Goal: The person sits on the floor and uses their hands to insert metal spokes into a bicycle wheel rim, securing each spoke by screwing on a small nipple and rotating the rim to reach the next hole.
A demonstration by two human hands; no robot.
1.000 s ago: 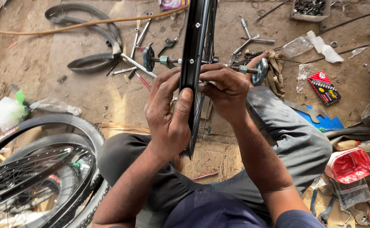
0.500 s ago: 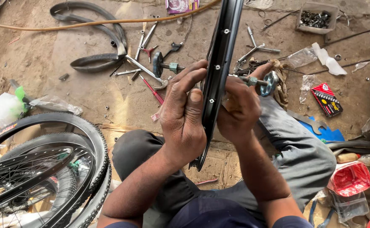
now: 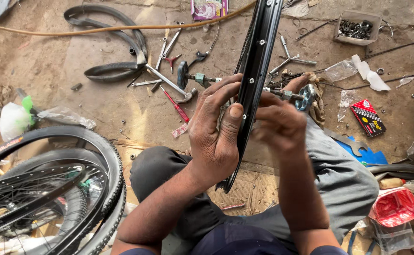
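While the bare black metal bicycle rim (image 3: 256,71) stands edge-on between the knees, long axis running from the lap up-right, the left hand (image 3: 214,137) and right hand (image 3: 277,123) clasp its sides.

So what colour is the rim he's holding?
Black, with small silver spoke holes; the rim shows clearly in the head view.

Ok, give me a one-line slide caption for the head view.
Both hands, left hand and right hand, grip a black bicycle rim above a tool-strewn dirt floor.
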